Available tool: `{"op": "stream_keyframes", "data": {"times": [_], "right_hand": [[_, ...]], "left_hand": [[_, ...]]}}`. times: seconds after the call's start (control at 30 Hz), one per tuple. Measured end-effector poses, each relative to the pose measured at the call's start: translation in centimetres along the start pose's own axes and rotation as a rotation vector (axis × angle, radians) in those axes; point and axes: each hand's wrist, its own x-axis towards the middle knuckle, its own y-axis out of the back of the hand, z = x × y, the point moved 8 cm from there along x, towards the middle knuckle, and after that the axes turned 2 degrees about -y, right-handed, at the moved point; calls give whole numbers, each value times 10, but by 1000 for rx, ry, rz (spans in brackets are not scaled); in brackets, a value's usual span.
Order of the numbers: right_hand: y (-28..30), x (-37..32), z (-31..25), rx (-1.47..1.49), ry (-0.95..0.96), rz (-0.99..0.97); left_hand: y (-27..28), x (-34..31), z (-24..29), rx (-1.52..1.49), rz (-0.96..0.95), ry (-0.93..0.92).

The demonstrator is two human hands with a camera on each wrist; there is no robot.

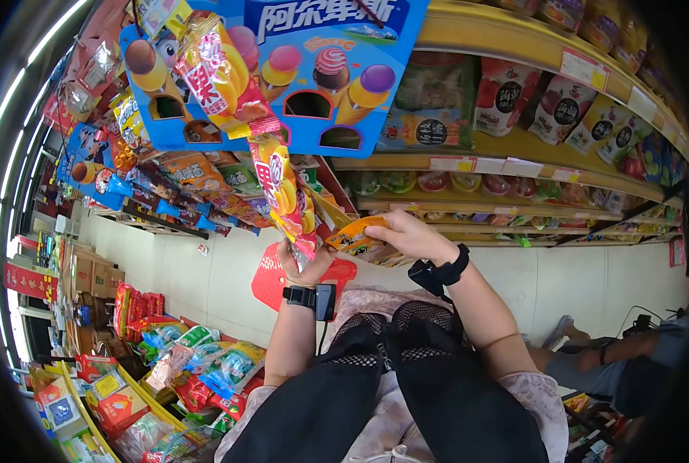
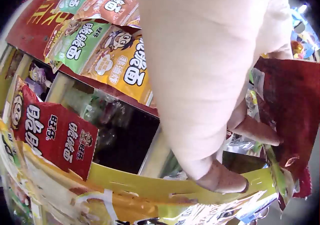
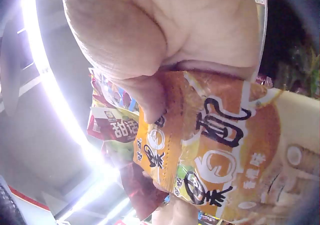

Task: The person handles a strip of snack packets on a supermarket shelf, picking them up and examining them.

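Note:
In the head view my right hand (image 1: 418, 235) pinches an orange packet (image 1: 353, 236) by its side. Close up, the thumb and palm of my right hand (image 3: 165, 35) lie against the orange packet (image 3: 215, 140) with black lettering. My left hand (image 1: 296, 266) is beside it, partly hidden behind a hanging yellow and pink packet (image 1: 276, 185). Seen from the left wrist, my left hand (image 2: 205, 75) has bent fingers, with one fingertip on a yellow cardboard edge (image 2: 170, 191) and another by a dark red panel (image 2: 295, 115). Fingertips also show below the orange packet in the right wrist view.
A blue display box (image 1: 321, 77) hangs above the hands. Shelves of bagged snacks (image 1: 506, 166) run along the right. Bagged goods (image 1: 221, 366) fill racks at lower left. Another person's leg (image 1: 587, 359) is at lower right, and a red sign (image 1: 271, 282) lies behind the left wrist.

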Motion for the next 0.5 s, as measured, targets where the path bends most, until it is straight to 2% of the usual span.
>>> {"op": "stream_keyframes", "data": {"times": [0.07, 0.13, 0.2, 0.23, 0.3, 0.33, 0.4, 0.5], "right_hand": [[-1, -2, -3, -11, -16, -4], [-6, -3, -5, -20, -31, -10], [-2, -7, -22, 21, 155, 139], [-3, -9, -23, 24, 156, 145], [0, -13, -27, -13, 149, 221], [-2, -16, -31, -10, 149, 221], [0, -25, -44, -194, 170, 295], [-10, -29, -49, -245, 170, 323]], "left_hand": [[1, -1, -1, -10, -98, 24], [5, 0, -3, -7, -80, 49], [5, 0, -5, -167, -36, 84], [-2, -1, -5, -164, -36, 89], [-21, -6, -5, 113, -54, 80], [-29, -7, -6, 115, -52, 80], [-41, -6, -8, 93, -62, 100], [-15, -7, 2, -15, -25, -2]]}}
